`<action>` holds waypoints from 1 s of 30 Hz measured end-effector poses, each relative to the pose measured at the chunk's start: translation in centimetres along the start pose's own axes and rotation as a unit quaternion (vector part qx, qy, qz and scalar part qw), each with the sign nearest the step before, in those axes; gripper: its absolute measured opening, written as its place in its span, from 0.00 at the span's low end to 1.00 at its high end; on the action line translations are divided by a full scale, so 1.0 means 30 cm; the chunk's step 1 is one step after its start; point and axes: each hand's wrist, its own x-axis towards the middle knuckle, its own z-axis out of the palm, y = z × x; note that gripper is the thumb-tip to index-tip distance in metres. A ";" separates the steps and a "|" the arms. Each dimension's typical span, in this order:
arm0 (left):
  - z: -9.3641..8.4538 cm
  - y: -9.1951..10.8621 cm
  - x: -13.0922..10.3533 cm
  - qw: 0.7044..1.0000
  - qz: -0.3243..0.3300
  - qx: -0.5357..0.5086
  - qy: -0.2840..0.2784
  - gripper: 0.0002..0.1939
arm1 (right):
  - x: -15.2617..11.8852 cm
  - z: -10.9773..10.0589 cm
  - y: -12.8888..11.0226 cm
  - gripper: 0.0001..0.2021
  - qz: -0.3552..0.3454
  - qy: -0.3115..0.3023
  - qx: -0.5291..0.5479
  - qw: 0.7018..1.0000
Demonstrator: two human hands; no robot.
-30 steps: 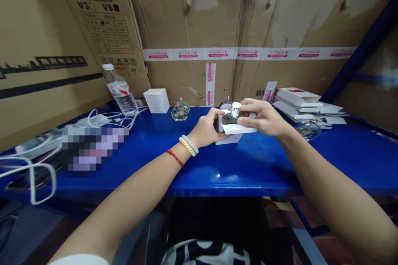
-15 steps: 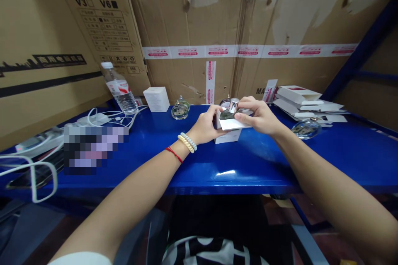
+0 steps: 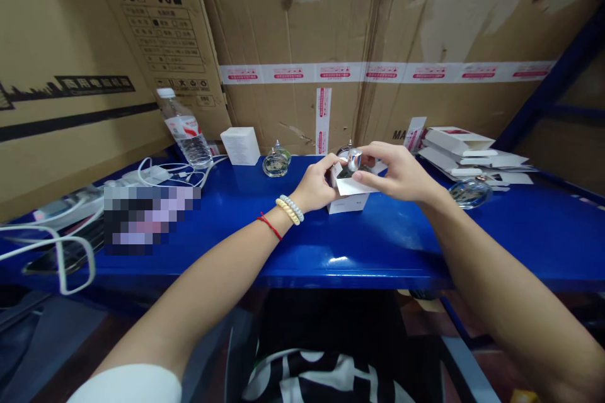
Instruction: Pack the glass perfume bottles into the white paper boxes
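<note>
Surface: blue shelf (image 3: 378, 245) | backdrop: cardboard cartons (image 3: 293, 25) | cables (image 3: 174, 173) left

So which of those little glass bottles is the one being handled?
The silver-capped bottle between the left hand and right hand, in the small white box. The others sit untouched on the blue table.

Glossy blue table (image 3: 378, 245), white carton (image 3: 348, 194), silver-capped bottle (image 3: 352, 162), brown cardboard wall (image 3: 293, 25) with pink-printed white tape (image 3: 378, 71).

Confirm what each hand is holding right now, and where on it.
Left hand grips the left side of the small white box. Right hand pinches the box's open top flap, fingers against the silver-capped glass bottle sitting in it.
</note>
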 end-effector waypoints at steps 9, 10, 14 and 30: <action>-0.008 0.020 0.010 0.999 0.002 0.046 -0.018 0.22 | 0.033 0.024 -0.035 0.12 0.051 0.004 -0.146 0.988; -0.009 0.020 0.010 0.998 0.000 0.053 -0.022 0.22 | 0.037 0.025 -0.038 0.12 0.055 0.003 -0.168 0.984; -0.013 0.022 0.009 0.997 0.000 0.072 -0.030 0.25 | 0.046 0.027 -0.044 0.10 0.072 0.009 -0.185 0.980; -0.002 0.000 0.004 0.998 -0.038 0.034 -0.025 0.28 | 0.035 0.062 -0.035 0.06 0.122 0.028 -0.161 0.979</action>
